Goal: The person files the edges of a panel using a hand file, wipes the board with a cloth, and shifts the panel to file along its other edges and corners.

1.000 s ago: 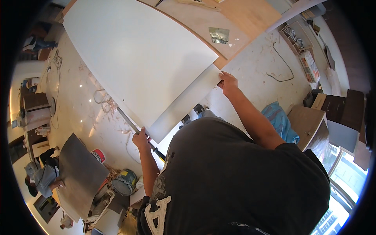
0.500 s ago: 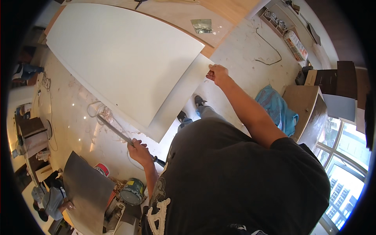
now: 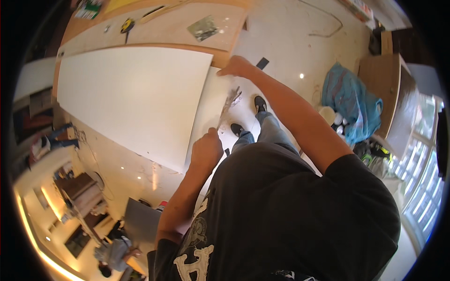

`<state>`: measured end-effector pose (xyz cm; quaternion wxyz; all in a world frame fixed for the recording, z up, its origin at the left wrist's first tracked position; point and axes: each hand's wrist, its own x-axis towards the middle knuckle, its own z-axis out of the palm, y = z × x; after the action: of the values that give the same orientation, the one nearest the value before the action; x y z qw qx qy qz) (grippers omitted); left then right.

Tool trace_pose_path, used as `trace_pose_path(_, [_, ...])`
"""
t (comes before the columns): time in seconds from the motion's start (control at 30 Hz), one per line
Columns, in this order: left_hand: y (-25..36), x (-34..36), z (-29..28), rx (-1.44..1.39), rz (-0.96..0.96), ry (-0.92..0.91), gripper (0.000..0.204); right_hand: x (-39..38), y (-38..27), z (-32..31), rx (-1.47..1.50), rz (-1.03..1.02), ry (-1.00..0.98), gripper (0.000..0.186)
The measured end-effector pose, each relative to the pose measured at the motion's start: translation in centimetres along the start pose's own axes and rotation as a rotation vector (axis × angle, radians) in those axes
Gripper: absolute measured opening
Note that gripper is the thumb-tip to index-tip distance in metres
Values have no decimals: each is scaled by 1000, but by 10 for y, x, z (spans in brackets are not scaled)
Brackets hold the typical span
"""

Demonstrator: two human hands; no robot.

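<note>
Two large white panels lie stacked, the upper panel (image 3: 133, 100) set back so that a strip of the lower panel (image 3: 211, 100) shows along its right side. At the far corner of that strip, my right hand (image 3: 236, 67) is closed on the lower panel's edge. My left hand (image 3: 205, 149) is closed beside the near end of the same edge. From it a blurred, long grey-brown tool (image 3: 230, 102) runs up along the edge. A dark bit below the fist looks like its handle. The left fingers are mostly hidden from above.
Behind the panels, a wooden board (image 3: 166, 28) carries a tape measure (image 3: 126, 26) and a dull, patterned square (image 3: 204, 28). Blue cloth (image 3: 351, 100) hangs by a wooden cabinet (image 3: 382, 89) at right. My shoes (image 3: 260, 104) stand near the edge. Another person (image 3: 112, 253) is at lower left.
My left hand has swung up and right with the long tool, from beside the panels to the lower panel's edge. The right hand stays on the corner. The view has turned.
</note>
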<state>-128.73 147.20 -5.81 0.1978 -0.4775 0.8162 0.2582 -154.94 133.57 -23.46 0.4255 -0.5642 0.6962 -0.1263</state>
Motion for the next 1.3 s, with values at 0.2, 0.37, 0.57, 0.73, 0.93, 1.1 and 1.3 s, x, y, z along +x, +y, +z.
trace_pose_path(0.2, [55, 66, -40, 244, -71, -131, 20, -19, -14, -5, 110, 68, -90, 70])
trace_pose_path(0.37, [73, 81, -49, 291, -76, -204, 22, -21, -16, -18, 56, 59, -122, 69])
trace_pose_path(0.57, [80, 83, -69, 287, -154, -260, 22, -20, -10, -21, 50, 35, -195, 72])
trace_pose_path(0.73, [79, 77, -74, 275, -203, -316, 23, -21, -16, -24, -6, 46, -220, 67])
trace_pose_path(0.93, [76, 90, -58, 266, -247, -322, 23, -22, -17, -29, -6, 75, -243, 68])
trace_pose_path(1.1, [72, 105, -47, 288, -225, -307, 21, -25, -14, -25, 38, 51, -179, 64])
trace_pose_path(1.3, [65, 127, -35, 246, -170, -271, 21, -21, -20, -23, 0, 41, -187, 65])
